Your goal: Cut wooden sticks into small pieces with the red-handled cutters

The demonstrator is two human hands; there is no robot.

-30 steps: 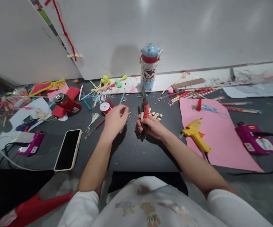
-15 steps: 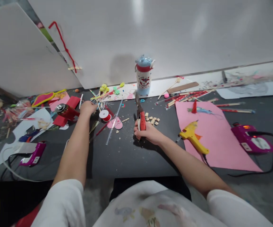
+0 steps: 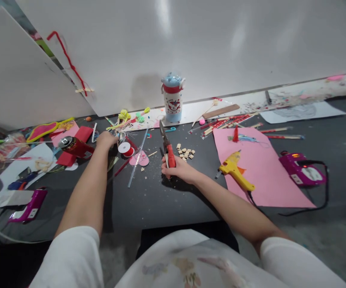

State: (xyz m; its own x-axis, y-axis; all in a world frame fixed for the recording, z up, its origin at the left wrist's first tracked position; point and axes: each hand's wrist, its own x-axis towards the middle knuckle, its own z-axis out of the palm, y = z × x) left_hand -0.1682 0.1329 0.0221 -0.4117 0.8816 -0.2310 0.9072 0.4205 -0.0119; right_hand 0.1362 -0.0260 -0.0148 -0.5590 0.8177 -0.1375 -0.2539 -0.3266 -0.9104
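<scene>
My right hand (image 3: 179,170) grips a pair of red-handled shears (image 3: 167,150) upright over the dark table, dark metal jaws pointing away. Just past that hand lie several small cut wooden pieces (image 3: 185,152). My left hand (image 3: 107,140) reaches into a heap of thin wires and sticks (image 3: 125,135) at the left. Its fingers are curled and partly hidden, so what they hold does not show. Near it are a spool of red thread (image 3: 126,149), pink paper ovals (image 3: 141,159), a clear strip (image 3: 137,160) and a dark red can (image 3: 76,147) lying on its side.
A blue-and-white bottle (image 3: 173,100) stands by the white board. To the right, a yellow glue gun (image 3: 237,170) lies on pink paper (image 3: 265,176), beside a purple power box (image 3: 301,170) with a cord. Another purple box (image 3: 30,206) sits at left. Wrapped chopsticks (image 3: 229,125) lie behind.
The view has shifted a little to the right. My left hand stays at the heap, and my right hand still holds the shears, tilted slightly more to the left.
</scene>
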